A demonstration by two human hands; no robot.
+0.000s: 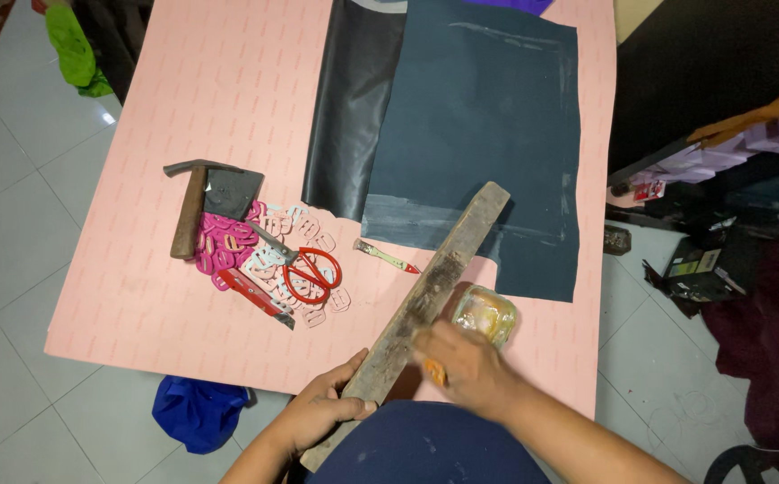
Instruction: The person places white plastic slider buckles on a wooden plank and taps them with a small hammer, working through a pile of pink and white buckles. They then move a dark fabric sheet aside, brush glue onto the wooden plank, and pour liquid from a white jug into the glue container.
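My left hand (320, 414) grips the near end of a long, worn wooden plank (434, 278) that slants up to the right across the pink mat (210, 99). Blurred with motion, my right hand (461, 367) rests against the plank's right side and is closed on a small orange item (432, 370) whose shape I cannot make out. Just beyond that hand sits a round open tin of yellowish paste (484, 315). A dark blue-grey sheet (484, 134) lies under the plank's far end.
On the mat's left lie a hammer (190, 202), red-handled scissors (311, 269), a red utility knife (257, 297), several pink and white cut-out pieces (228, 246) and a small brush (385, 256). A black sheet (352, 108) adjoins the blue-grey one. A blue cloth (199, 410) lies on the tiles.
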